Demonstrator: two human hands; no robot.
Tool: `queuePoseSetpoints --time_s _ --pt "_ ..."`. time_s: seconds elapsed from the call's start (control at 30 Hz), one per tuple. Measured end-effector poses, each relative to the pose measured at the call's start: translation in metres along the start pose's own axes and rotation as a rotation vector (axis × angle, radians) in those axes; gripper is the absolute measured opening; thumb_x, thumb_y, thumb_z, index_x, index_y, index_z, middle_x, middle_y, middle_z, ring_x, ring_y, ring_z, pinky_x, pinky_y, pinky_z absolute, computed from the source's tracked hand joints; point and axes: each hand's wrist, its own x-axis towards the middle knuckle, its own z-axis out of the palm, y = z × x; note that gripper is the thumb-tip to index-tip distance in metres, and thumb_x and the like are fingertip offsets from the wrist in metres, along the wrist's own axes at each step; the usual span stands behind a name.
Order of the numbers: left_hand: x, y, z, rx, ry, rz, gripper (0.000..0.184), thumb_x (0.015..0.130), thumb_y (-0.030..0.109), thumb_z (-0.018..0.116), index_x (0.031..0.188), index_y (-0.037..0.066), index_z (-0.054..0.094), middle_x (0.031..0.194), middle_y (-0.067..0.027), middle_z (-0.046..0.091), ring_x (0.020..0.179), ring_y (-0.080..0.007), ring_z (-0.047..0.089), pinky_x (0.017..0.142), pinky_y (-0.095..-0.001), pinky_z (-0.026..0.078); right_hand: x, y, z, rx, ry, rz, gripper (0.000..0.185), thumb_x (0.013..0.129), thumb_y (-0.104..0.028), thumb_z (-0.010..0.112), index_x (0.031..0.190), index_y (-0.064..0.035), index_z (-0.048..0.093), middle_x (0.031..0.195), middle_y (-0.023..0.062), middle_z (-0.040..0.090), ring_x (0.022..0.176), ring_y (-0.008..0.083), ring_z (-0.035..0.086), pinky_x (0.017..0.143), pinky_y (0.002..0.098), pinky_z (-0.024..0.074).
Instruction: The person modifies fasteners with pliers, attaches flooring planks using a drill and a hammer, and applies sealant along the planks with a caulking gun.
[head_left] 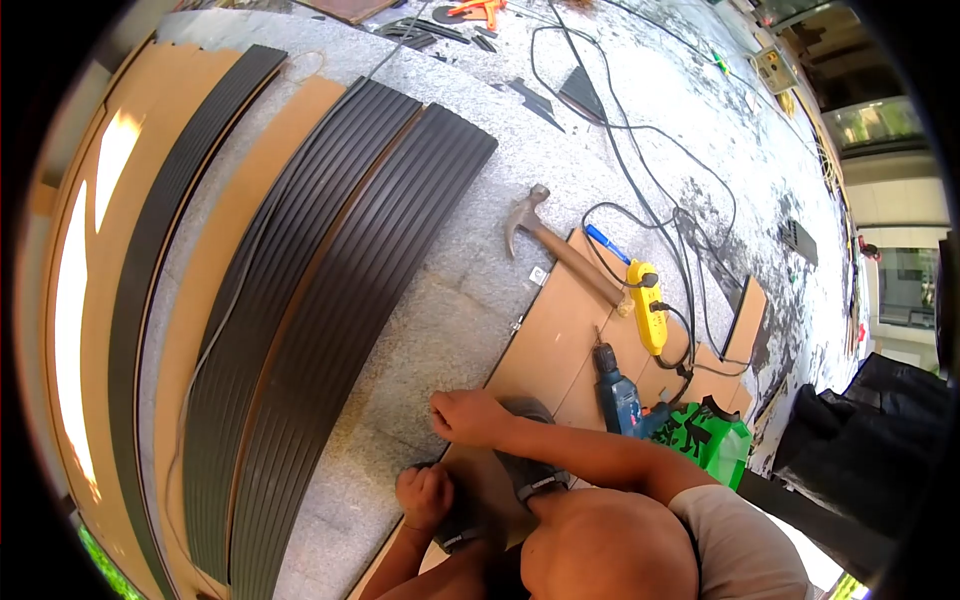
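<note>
The ribbed panel [360,300] lies slantwise left of centre, on the stone floor [430,330]. Just right of its lower half, at bottom centre, are the left hand [425,495] and, above it, the right hand [470,418]. Fingers on both are curled into fists; whether they enclose anything I cannot tell. Further right, on tan boards [530,365], lie a hammer [575,260], a drill [618,395] and a yellow power strip [649,310]. A green bag [722,450] sits at lower right.
</note>
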Motion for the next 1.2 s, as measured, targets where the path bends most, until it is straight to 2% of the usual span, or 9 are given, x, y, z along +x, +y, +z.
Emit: queuePoseSetpoints --time_s 0.27,0.43,0.53,0.63,0.8,0.87,1.0,1.07,1.2 --pt "-0.008 -0.006 0.009 -0.012 -0.001 0.014 0.014 0.080 0.004 0.072 0.092 0.007 0.066 0.073 -0.0088 0.055 0.068 -0.0322 0.053 0.061 -0.0456 0.043 -0.007 0.013 -0.070 0.113 0.119 0.174 0.012 0.091 -0.015 0.067 0.099 -0.0079 0.062 0.089 0.0153 0.068 0.080 0.0378 0.068 0.070 0.0483 0.0547" --pt "-0.007 -0.005 0.007 -0.019 -0.004 -0.006 0.012 0.081 0.002 0.071 0.091 0.007 0.066 0.073 -0.0095 0.055 0.068 -0.0329 0.053 0.062 -0.0466 0.042 -0.052 0.070 -0.139 -0.148 0.406 0.515 0.016 0.092 -0.016 0.070 0.104 -0.0054 0.066 0.088 0.0147 0.071 0.078 0.0329 0.071 0.070 0.0424 0.0568" --pt "-0.008 -0.004 0.006 -0.007 -0.019 -0.009 0.012 0.081 0.002 0.071 0.092 0.006 0.067 0.073 -0.0098 0.055 0.069 -0.0334 0.053 0.063 -0.0472 0.043 -0.093 0.105 -0.174 -0.133 0.505 0.738 0.017 0.094 -0.019 0.071 0.104 -0.0055 0.067 0.086 0.0133 0.073 0.077 0.0289 0.073 0.071 0.0399 0.0578" --pt "-0.007 -0.006 0.008 -0.009 -0.019 -0.022 0.013 0.081 0.002 0.071 0.094 0.006 0.068 0.074 -0.0100 0.055 0.070 -0.0337 0.054 0.063 -0.0473 0.043 -0.120 0.134 -0.183 -0.162 0.561 0.858 0.017 0.095 -0.019 0.071 0.104 -0.0048 0.067 0.086 0.0137 0.074 0.077 0.0290 0.074 0.073 0.0393 0.0583" --pt "-0.007 -0.005 0.002 -0.027 -0.067 -0.015 0.014 0.082 0.002 0.072 0.095 0.006 0.068 0.075 -0.0100 0.056 0.071 -0.0338 0.054 0.063 -0.0464 0.043 -0.131 0.165 -0.178 -0.207 0.628 0.837 0.018 0.095 -0.019 0.072 0.105 -0.0048 0.068 0.088 0.0135 0.075 0.080 0.0289 0.075 0.074 0.0392 0.0589" --pt "-0.005 -0.004 0.000 -0.016 -0.068 -0.012 0.015 0.082 0.002 0.072 0.096 0.006 0.068 0.075 -0.0100 0.056 0.071 -0.0337 0.054 0.063 -0.0462 0.043 -0.132 0.168 -0.177 -0.150 0.628 0.855 0.014 0.092 -0.020 0.072 0.102 -0.0104 0.068 0.088 0.0120 0.076 0.082 0.0332 0.075 0.074 0.0447 0.0588" --pt "-0.004 -0.001 -0.001 0.001 -0.053 -0.019 0.016 0.081 0.002 0.073 0.096 0.006 0.068 0.075 -0.0098 0.056 0.071 -0.0336 0.054 0.063 -0.0462 0.044 -0.131 0.166 -0.178 -0.187 0.589 0.880 0.018 0.094 -0.020 0.073 0.105 -0.0059 0.069 0.087 0.0144 0.076 0.080 0.0308 0.075 0.074 0.0407 0.0592" --pt "-0.002 0.001 -0.002 -0.013 -0.053 -0.026 0.016 0.081 0.002 0.073 0.096 0.006 0.068 0.075 -0.0097 0.056 0.071 -0.0336 0.055 0.063 -0.0462 0.044 -0.129 0.167 -0.177 -0.325 0.562 0.927 0.017 0.094 -0.022 0.072 0.104 -0.0077 0.068 0.087 0.0142 0.076 0.080 0.0331 0.075 0.074 0.0430 0.0594" --pt "-0.002 -0.002 -0.002 0.004 -0.062 -0.004 0.017 0.081 0.002 0.073 0.096 0.006 0.068 0.075 -0.0095 0.057 0.071 -0.0336 0.055 0.064 -0.0463 0.045 -0.125 0.169 -0.179 -0.381 0.542 0.910 0.015 0.093 -0.025 0.070 0.101 -0.0130 0.067 0.089 0.0119 0.076 0.083 0.0356 0.074 0.075 0.0482 0.0590"
